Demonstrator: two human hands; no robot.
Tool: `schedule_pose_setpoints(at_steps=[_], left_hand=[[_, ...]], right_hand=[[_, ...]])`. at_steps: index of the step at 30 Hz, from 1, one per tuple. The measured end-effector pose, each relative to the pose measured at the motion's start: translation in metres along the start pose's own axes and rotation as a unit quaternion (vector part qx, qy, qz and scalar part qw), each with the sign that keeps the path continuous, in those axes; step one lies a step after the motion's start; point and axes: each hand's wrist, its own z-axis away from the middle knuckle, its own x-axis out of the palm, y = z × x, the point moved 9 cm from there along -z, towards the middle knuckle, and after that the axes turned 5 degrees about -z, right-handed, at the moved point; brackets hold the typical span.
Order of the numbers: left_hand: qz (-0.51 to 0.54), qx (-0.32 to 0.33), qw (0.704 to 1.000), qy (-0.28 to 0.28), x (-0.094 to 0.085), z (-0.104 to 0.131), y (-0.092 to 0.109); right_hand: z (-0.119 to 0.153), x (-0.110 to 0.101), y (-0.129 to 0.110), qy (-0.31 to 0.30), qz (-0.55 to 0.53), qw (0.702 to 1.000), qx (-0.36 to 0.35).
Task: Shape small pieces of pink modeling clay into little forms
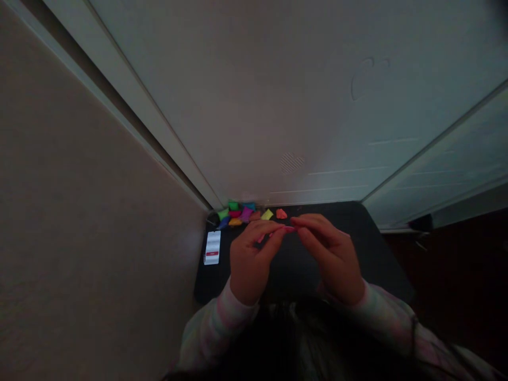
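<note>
Above the dark table [286, 264], my left hand [254, 254] pinches a small pink piece [289, 229] between thumb and fingertips. My right hand [331, 254] has its thumb and fingers pressed together at the other end of that piece. The pink piece looks thin, and more pink shows beneath the left fingers. Just behind the hands lie an orange-pink lump [281, 214] and a yellow packet [267, 215]. Several colourful packets, among them a green one [233, 205] and a purple one [246, 214], are heaped at the back left.
A lit phone [212, 247] lies on the table's left side. A brown wall [99, 238] borders the left, and a white panel [257, 106] with raised heart shapes stands behind the table. Dark floor [456, 275] shows to the right.
</note>
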Motion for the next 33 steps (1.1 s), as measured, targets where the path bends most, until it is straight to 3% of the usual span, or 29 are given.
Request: schedule_pose_setpoints(at_steps=[18, 33], left_hand=[[0.067, -0.101, 0.992, -0.024, 0.012, 0.007, -0.019], [0.064, -0.086, 0.994, -0.008, 0.01, 0.007, -0.016]], right_hand=[[-0.001, 0.004, 0.01, -0.001, -0.029, 0.999, 0.035], [0.0, 0.008, 0.01, 0.007, -0.045, 0.998, 0.033]])
